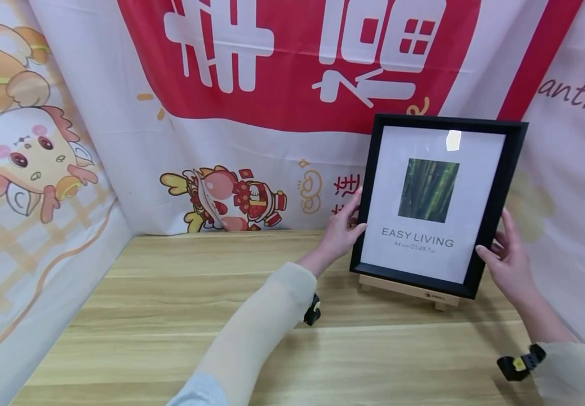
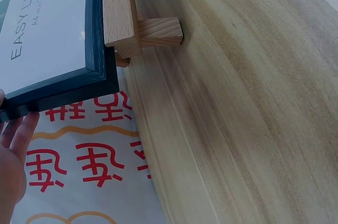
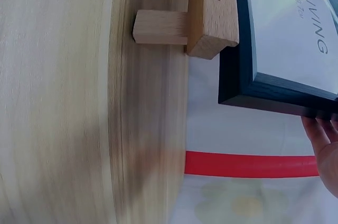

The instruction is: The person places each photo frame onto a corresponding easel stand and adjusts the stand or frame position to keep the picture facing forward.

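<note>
1. The black picture frame [image 1: 465, 208] stands near the far right corner of the counter [image 1: 171, 316], leaning back on a small wooden easel [image 1: 406, 287].
2. Behind its clear front sits a white sheet with a dark green bamboo picture [image 1: 429, 190] and the words "EASY LIVING" beneath; a bright reflection shows near the top edge.
3. The left hand [image 1: 340, 228] grips the frame's left side, low down, its thumb at the front edge and its other fingers against the outer side.
4. The right hand [image 1: 513, 265] grips the opposite side, thumb on the front border, other fingers bent around the edge.
5. The frame's bottom edge rests along the easel's ledge, and both lower corners reach past the ledge's ends. Short wooden feet meet the counter below.
6. Each forearm wears a pale sleeve, with a small black device at the wrist.
7. Beyond the counter's back edge hangs a white and red cloth [image 1: 297, 107] with large white characters and a cartoon figure; a cartoon-printed cloth [image 1: 23, 169] runs along the left edge, and a pale cloth [image 1: 576, 169] hangs at the right.
</note>
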`<state>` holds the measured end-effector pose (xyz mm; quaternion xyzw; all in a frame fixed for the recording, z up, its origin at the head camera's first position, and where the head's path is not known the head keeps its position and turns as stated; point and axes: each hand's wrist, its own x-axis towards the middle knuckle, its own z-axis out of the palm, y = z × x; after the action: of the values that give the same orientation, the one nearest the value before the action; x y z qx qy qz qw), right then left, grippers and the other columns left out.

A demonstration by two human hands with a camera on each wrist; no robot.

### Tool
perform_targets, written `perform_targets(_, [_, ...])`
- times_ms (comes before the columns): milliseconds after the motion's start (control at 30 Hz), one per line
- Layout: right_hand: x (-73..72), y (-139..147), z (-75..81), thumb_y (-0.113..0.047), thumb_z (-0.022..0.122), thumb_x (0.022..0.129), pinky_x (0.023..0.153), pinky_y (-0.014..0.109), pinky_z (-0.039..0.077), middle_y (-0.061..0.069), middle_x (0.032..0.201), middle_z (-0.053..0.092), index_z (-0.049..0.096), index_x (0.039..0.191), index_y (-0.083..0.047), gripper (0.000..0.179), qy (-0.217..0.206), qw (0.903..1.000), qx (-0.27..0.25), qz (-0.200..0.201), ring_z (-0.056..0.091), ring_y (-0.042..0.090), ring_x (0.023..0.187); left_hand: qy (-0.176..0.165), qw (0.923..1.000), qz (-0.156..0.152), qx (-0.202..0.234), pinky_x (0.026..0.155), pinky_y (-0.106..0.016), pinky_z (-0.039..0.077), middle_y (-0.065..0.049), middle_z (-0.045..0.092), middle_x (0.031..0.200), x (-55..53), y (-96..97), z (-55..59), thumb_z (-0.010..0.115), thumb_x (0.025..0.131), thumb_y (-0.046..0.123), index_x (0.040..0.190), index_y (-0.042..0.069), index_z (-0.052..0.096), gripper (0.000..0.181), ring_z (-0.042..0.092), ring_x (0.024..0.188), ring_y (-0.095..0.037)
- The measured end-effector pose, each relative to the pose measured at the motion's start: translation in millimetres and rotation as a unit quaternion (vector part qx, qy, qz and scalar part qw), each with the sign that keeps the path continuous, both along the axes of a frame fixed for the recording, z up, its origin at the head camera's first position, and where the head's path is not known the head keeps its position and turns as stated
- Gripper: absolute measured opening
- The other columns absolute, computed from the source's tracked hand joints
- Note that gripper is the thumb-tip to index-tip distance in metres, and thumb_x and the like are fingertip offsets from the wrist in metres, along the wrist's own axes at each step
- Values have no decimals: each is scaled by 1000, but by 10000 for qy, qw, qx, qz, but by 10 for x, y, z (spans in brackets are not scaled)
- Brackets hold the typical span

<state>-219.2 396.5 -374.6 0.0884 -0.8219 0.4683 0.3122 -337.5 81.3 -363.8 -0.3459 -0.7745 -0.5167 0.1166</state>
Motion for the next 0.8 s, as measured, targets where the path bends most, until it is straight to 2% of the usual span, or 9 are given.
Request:
perform_targets(133, [-11, 0, 7, 12, 55, 91, 79, 4, 43, -16, 119, 46, 13, 157, -20, 85, -12, 9999, 48, 110, 51, -10, 97, -52, 10000, 1, -32, 92, -27, 51, 0, 33, 154, -18, -40, -15, 65, 91, 2, 157, 28, 16, 86, 51, 124, -18])
perform_targets(267, [39, 36, -19, 14, 55, 90, 80, 3, 43, -14, 119, 43, 11, 158, -20, 88, -146, 9991, -199, 351, 53, -9, 96, -394, 9991, -102, -85, 89, -31, 53, 1, 33, 154, -3, -136, -92, 67, 90, 6, 155, 38, 13, 90, 49, 126, -23])
perform_targets(400, [147, 87, -64, 16, 55, 89, 82, 4, 42, -14, 123, 44, 9, 158, -20, 90, -194, 9971, -311, 661, 54, -9, 100, -843, 9960, -293, 61, 85, -31, 54, -5, 38, 150, 34, -279, -228, 68, 89, 5, 154, 43, 13, 93, 53, 121, -29])
perform_targets(500, [245, 89, -138, 18, 56, 88, 81, 4, 43, -15, 124, 46, 6, 158, -19, 93, -280, 9953, -375, 845, 55, -10, 102, -989, 9941, -439, 83, 85, -30, 54, -11, 43, 145, 69, -373, -346, 70, 88, 4, 154, 43, 13, 96, 57, 116, -30])
perform_targets(633, [370, 58, -289, 15, 57, 89, 80, 5, 44, -15, 127, 43, 0, 157, -19, 95, -578, 9949, -395, 721, 53, -12, 101, -1335, 9890, -629, 103, 88, -35, 54, -18, 46, 140, 164, -399, -505, 72, 86, 3, 154, 39, 10, 100, 56, 117, -35])
perform_targets(700, [418, 40, -363, 13, 59, 90, 80, 5, 45, -5, 132, 41, -3, 157, -19, 97, -769, 9947, -337, 593, 52, -13, 100, -1611, 9848, -647, 101, 91, -40, 53, -18, 45, 141, 223, -375, -575, 73, 85, 2, 154, 39, 9, 101, 54, 118, -35])
perform_targets(800, [466, 6, -453, 11, 61, 89, 77, 6, 47, 21, 137, 35, -7, 156, -17, 100, -1053, 9927, -308, 499, 50, -15, 97, -1897, 9800, -597, 0, 94, -43, 50, -18, 43, 143, 294, -324, -661, 74, 84, 3, 153, 39, 9, 102, 54, 119, -32])
